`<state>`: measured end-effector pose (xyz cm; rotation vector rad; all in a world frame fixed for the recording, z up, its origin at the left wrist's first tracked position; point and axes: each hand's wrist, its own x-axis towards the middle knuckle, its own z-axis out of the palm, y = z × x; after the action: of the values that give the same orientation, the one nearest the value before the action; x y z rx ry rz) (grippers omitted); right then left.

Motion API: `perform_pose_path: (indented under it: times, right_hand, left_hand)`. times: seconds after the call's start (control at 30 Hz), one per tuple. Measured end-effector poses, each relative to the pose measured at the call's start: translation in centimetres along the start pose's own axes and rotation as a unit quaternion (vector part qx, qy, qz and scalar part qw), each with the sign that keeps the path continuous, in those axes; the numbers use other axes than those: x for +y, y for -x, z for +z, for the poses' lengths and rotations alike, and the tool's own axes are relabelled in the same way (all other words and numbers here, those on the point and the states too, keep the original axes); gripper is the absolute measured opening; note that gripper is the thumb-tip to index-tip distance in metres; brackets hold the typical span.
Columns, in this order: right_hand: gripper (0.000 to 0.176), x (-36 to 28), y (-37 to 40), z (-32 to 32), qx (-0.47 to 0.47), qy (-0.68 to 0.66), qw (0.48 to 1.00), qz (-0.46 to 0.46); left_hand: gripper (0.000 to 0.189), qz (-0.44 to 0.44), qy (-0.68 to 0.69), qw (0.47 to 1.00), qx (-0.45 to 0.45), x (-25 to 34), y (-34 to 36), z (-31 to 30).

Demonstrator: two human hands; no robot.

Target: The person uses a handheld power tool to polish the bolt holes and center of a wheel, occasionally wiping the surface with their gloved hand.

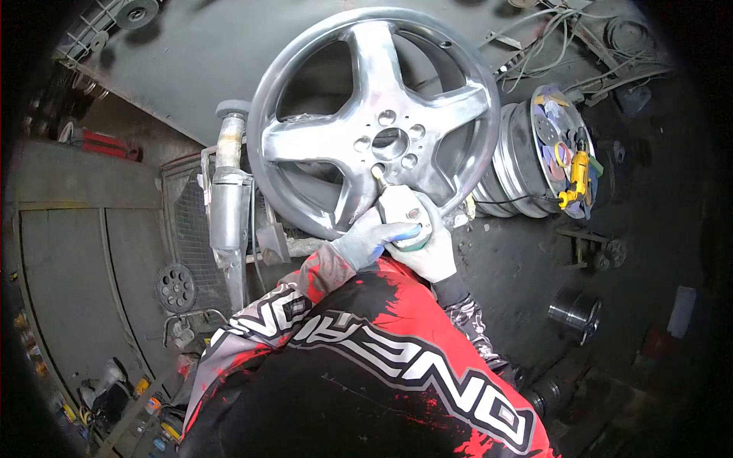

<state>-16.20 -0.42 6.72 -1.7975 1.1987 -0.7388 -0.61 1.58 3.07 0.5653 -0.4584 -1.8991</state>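
A five-spoke alloy wheel (pixel 379 91) stands upright in front of me, its silver face partly bright and partly dull. My left hand (pixel 365 238), in a grey glove with blue fingertips, is closed around the lower left side of a pale hand-held rotary grinder (pixel 405 212). From the right, my right hand (pixel 434 250) wraps the same tool in a white glove. The grinder's slim shaft points up, and its small light tip is right at the lower-left bolt hole, beside the centre bore. Much of the tool's lower body is hidden by the gloves.
To the right, a yellow power tool (pixel 576 179) with a black cord rests on a stacked rim (pixel 527 156) holding several abrasive discs. A metal machine column (pixel 230 202) stands left of the wheel. Cables and hoses (pixel 561 38) hang at upper right. Another rim (pixel 574 313) lies on the floor.
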Motion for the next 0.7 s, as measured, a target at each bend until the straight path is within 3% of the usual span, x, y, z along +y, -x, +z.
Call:
perform_pose_path:
  times: [0.33, 0.53, 0.7]
  right_hand:
    - [0.092, -0.4, 0.9, 0.6, 0.026, 0.046, 0.998, 0.021]
    - [0.092, -0.2, 0.2, 0.9, 0.009, 0.028, 0.999, -0.034]
    - [0.091, -0.2, 0.7, 1.2, 0.052, 0.067, 0.996, -0.02]
  left_hand:
    - [0.049, -0.017, 0.027, 0.999, -0.008, -0.8, 0.2, -0.7]
    - [0.051, -0.003, 0.021, 1.0, 0.017, 0.0, 0.5, -0.4]
    - [0.051, -0.006, 0.04, 0.999, -0.005, -1.1, -0.7, -1.2]
